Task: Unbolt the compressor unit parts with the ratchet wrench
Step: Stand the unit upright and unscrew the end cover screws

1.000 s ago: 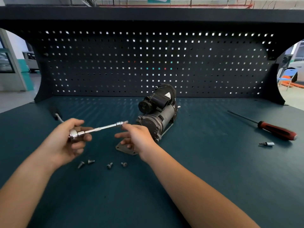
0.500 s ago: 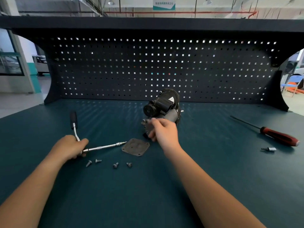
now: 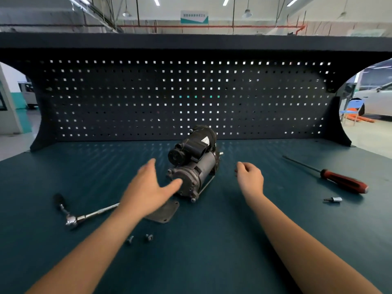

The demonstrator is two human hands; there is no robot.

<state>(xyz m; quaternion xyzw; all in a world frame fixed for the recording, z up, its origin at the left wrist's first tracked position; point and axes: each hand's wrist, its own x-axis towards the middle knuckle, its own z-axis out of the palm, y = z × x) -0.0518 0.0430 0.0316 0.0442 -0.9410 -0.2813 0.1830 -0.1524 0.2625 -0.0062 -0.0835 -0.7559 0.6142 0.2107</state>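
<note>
A: Grips?
B: Left grip [image 3: 148, 192] spread wide, empty, at the compressor [image 3: 195, 166] mid table [image 3: 212, 262], likely to steady it. Right grip [image 3: 250, 177] loosely curled, empty.
A: Ratchet wrench [image 3: 84, 217]?
B: Lying far left, untouched.

No legible text anywhere. High up under the ceiling, a hanging sign [image 3: 194, 17], white above and teal below, with one row of small characters across its upper band: too blurred to read, perhaps not Latin script. On the dark upper housing of the compressor unit [image 3: 203, 166], a small white label [image 3: 205, 140], tilted and smeared, with no letters, numbers or brand mark to make out.
</note>
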